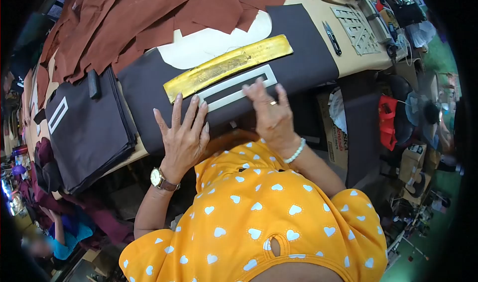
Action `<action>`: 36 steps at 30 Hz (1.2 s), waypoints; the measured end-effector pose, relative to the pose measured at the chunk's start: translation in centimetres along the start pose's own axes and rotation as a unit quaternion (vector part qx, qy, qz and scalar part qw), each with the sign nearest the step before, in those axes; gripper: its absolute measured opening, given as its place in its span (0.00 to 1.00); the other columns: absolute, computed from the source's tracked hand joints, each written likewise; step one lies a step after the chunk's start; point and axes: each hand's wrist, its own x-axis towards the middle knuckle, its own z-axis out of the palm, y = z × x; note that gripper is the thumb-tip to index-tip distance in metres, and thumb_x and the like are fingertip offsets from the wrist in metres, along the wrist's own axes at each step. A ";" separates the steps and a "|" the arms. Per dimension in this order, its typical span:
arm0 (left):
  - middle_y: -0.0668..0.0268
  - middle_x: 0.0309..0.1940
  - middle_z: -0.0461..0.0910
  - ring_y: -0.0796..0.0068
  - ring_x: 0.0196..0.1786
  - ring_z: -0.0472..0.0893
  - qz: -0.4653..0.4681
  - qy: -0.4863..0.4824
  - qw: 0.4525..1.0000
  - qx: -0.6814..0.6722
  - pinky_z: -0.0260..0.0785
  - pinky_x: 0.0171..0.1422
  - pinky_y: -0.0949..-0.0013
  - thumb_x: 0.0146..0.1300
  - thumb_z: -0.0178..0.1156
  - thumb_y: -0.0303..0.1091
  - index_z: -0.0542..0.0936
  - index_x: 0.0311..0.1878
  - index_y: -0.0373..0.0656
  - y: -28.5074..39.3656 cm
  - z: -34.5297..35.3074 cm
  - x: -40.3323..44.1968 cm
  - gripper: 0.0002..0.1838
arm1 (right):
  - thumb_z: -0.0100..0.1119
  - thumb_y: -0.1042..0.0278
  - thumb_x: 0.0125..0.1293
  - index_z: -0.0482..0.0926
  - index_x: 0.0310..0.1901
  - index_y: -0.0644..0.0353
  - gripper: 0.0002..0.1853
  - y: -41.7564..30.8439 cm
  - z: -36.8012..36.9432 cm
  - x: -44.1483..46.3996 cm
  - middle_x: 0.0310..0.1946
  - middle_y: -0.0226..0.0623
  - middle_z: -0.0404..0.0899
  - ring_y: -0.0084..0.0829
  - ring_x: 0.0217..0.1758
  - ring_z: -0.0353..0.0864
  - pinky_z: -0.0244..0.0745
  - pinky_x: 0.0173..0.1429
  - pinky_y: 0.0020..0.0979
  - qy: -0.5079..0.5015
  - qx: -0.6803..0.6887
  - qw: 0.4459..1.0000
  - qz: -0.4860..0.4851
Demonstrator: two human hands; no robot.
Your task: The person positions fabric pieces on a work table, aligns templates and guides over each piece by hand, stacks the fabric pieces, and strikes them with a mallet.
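On the dark cloth [311, 48] lies a pale rectangular frame [234, 98] with a long slot. Just beyond it rests a worn yellow strip [229, 65]. My left hand [184, 137] has its fingers spread, the tips at the left end of the frame and near the strip's lower edge. Over the frame's right end is my right hand [271, 110], its fingers bent and partly blurred; whether anything is between them I cannot tell.
Brown cloth pieces [139, 13] cover the back left. A dark cloth stack [94, 127] bears a smaller slotted frame [58, 115] and a black block [93, 84]. Thread snips [332, 38] and a pale lattice template [354, 29] lie right. Another person [64, 234] is lower left.
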 end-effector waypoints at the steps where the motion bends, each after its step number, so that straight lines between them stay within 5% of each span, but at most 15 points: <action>1: 0.67 0.63 0.67 0.56 0.72 0.55 -0.003 -0.004 1.000 0.005 0.22 0.71 0.36 0.59 0.54 0.34 0.73 0.59 0.48 0.0 -0.1 -0.2 0.23 | 0.42 0.78 0.61 0.60 0.65 0.67 0.27 1.1 -0.3 -0.2 0.55 0.34 0.76 0.31 0.60 0.74 0.55 0.67 0.52 0.008 -0.024 1.000 0.006; 6: 0.63 0.58 0.72 0.57 0.70 0.59 -0.011 0.009 0.999 0.040 0.27 0.70 0.35 0.59 0.55 0.37 0.78 0.52 0.47 -0.1 -0.6 -0.8 0.18 | 0.43 0.78 0.62 0.61 0.63 0.67 0.25 4.2 -2.4 -0.4 0.52 0.36 0.78 0.32 0.58 0.76 0.54 0.66 0.56 0.026 -0.099 0.993 0.058; 10: 0.62 0.52 0.75 0.56 0.68 0.62 -0.069 0.062 0.994 -0.052 0.40 0.70 0.39 0.61 0.54 0.32 0.83 0.41 0.42 -1.4 -2.1 -0.6 0.10 | 0.45 0.73 0.67 0.62 0.63 0.65 0.23 5.7 -3.8 2.5 0.48 0.34 0.80 0.35 0.52 0.78 0.56 0.65 0.52 0.042 -0.152 0.983 0.096; 13: 0.56 0.58 0.71 0.53 0.66 0.64 -0.178 0.139 0.974 -0.024 0.49 0.70 0.50 0.66 0.50 0.36 0.75 0.55 0.40 -3.2 -0.8 0.1 0.17 | 0.51 0.64 0.65 0.65 0.62 0.61 0.24 6.3 -3.3 6.4 0.56 0.42 0.73 0.39 0.58 0.71 0.59 0.61 0.50 0.055 -0.079 0.995 -0.003; 18: 0.44 0.62 0.64 0.45 0.65 0.62 -0.317 0.159 0.935 0.012 0.54 0.68 0.53 0.68 0.48 0.40 0.61 0.66 0.35 -4.7 2.1 0.4 0.27 | 0.54 0.53 0.63 0.64 0.64 0.53 0.30 7.0 0.4 9.6 0.58 0.42 0.71 0.39 0.65 0.66 0.51 0.67 0.56 -0.095 -0.021 0.989 -0.114; 21: 0.42 0.63 0.62 0.45 0.66 0.61 -0.352 0.147 0.924 0.025 0.53 0.69 0.53 0.68 0.48 0.40 0.60 0.67 0.35 -4.8 2.7 0.1 0.28 | 0.61 0.57 0.58 0.64 0.63 0.53 0.32 6.8 -0.2 10.3 0.56 0.41 0.73 0.36 0.65 0.65 0.51 0.69 0.55 -0.076 0.014 0.987 -0.144; 22: 0.42 0.64 0.61 0.45 0.67 0.60 -0.356 0.146 0.923 0.021 0.52 0.69 0.53 0.68 0.48 0.40 0.59 0.67 0.36 -4.7 2.6 0.2 0.28 | 0.64 0.63 0.55 0.69 0.58 0.55 0.28 6.5 -0.6 10.6 0.48 0.40 0.76 0.38 0.56 0.73 0.65 0.61 0.45 -0.026 0.008 0.985 -0.168; 25: 0.41 0.64 0.60 0.44 0.67 0.59 -0.368 0.142 0.919 0.019 0.52 0.69 0.53 0.68 0.48 0.41 0.59 0.67 0.36 -4.4 2.2 0.4 0.29 | 0.60 0.65 0.56 0.74 0.49 0.56 0.18 6.7 -2.0 11.1 0.38 0.37 0.74 0.38 0.42 0.78 0.74 0.47 0.37 -0.069 0.093 0.985 -0.127; 26: 0.42 0.64 0.60 0.45 0.67 0.59 -0.374 0.139 0.917 0.029 0.52 0.69 0.52 0.68 0.48 0.41 0.59 0.67 0.36 -4.3 2.2 0.5 0.29 | 0.57 0.69 0.57 0.76 0.44 0.56 0.12 7.2 -2.6 11.2 0.35 0.37 0.74 0.39 0.34 0.78 0.74 0.36 0.35 0.004 0.065 0.987 -0.147; 32: 0.41 0.63 0.62 0.43 0.66 0.61 -0.371 0.134 0.919 0.024 0.54 0.67 0.52 0.67 0.50 0.41 0.63 0.66 0.39 -4.2 1.9 0.4 0.27 | 0.54 0.70 0.62 0.77 0.48 0.62 0.13 18.0 -7.6 10.0 0.42 0.46 0.77 0.44 0.44 0.78 0.72 0.49 0.39 0.215 -0.032 0.964 0.153; 36: 0.41 0.62 0.64 0.42 0.64 0.63 -0.340 0.118 0.933 0.030 0.55 0.67 0.52 0.67 0.52 0.40 0.65 0.64 0.38 -4.4 1.8 0.4 0.26 | 0.56 0.68 0.61 0.77 0.49 0.64 0.15 24.4 -9.9 8.7 0.44 0.45 0.78 0.44 0.48 0.77 0.70 0.53 0.38 0.222 -0.082 0.942 0.237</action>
